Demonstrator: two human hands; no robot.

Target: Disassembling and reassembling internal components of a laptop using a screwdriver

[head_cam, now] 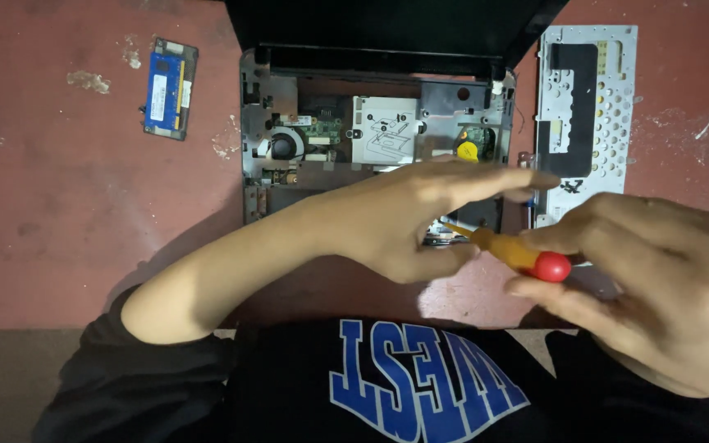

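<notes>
A small screwdriver (509, 251) with a yellow handle and red end is gripped by the right hand (658, 279). Its tip is pointed into the opened laptop (371, 135). The left hand (420, 217) is stretched flat above the laptop, nothing held. A blue memory card (168, 89) is lying apart on the red table (59, 205).

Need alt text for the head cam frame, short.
Right hand grips a yellow screwdriver with a red cap, its tip aimed at an opened laptop, while the left hand hovers flat above it. A blue memory module and a perforated metal plate lie alongside on the red table.
</notes>
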